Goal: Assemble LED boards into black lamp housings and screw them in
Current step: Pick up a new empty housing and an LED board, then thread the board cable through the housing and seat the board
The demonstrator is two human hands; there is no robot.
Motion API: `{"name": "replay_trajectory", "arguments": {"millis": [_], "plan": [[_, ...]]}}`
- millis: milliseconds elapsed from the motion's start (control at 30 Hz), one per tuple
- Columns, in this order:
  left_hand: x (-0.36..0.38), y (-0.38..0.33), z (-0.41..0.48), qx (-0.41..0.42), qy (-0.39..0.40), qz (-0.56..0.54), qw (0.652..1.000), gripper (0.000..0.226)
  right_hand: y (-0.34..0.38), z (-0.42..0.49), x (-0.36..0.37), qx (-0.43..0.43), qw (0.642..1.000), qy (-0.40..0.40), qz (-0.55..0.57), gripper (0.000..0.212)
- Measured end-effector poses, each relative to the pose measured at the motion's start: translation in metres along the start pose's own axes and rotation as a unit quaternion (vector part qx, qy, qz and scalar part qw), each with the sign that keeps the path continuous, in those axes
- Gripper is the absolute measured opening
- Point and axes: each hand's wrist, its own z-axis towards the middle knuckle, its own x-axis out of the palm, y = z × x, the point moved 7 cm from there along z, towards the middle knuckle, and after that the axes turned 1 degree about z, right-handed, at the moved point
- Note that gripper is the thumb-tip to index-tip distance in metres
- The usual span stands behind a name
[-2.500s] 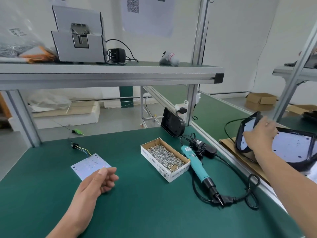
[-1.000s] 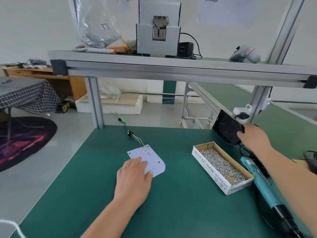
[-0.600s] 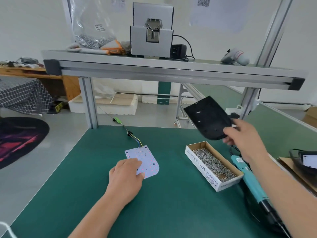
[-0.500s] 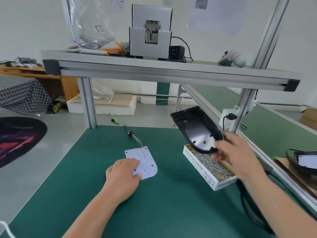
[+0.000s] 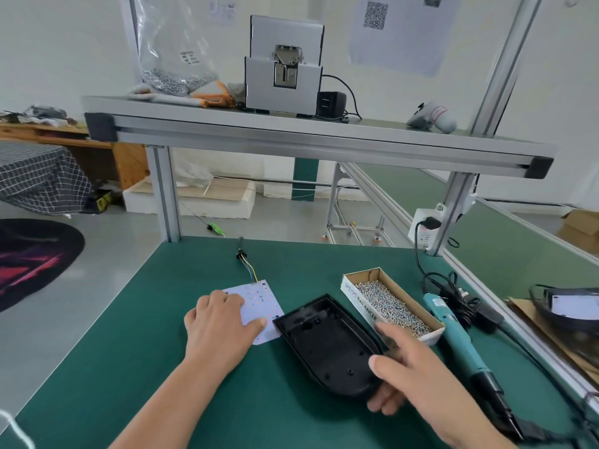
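A white LED board (image 5: 261,301) with coloured wires (image 5: 249,270) lies flat on the green table (image 5: 129,367). My left hand (image 5: 217,332) rests on its near left part, fingers and thumb spread on it. Right beside the board, a black lamp housing (image 5: 324,341) lies on the table with its hollow side up. My right hand (image 5: 418,377) holds the housing's near right end, thumb on the rim and lower fingers curled under the edge, index finger stretched out.
A cardboard box of screws (image 5: 358,298) sits just right of the housing. A teal electric screwdriver (image 5: 453,332) and its black cable lie further right. Another housing with a board in it (image 5: 570,309) rests at the far right. An aluminium shelf (image 5: 291,137) spans overhead.
My right hand picked up the black housing from the far right of the table, carried it over the screw box and set it down beside the LED board. My left hand stayed on the board.
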Motion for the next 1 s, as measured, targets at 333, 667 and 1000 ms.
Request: {"name": "replay_trajectory", "arguments": {"millis": [333,667,1000], "plan": [[0.000,0.011,0.003,-0.013,0.087,-0.077,0.993,0.055,0.027,-0.003,0.005,-0.050,0.966,0.050,-0.250,0.038],[-0.002,0.011,0.000,0.024,0.132,-0.102,0.986,0.067,0.101,0.136,0.072,-0.162,0.932,0.036,-0.323,0.037],[-0.009,-0.003,-0.008,0.084,0.165,-0.124,0.975,0.064,0.105,0.198,0.163,-0.129,0.893,0.130,-0.410,0.034]]}}
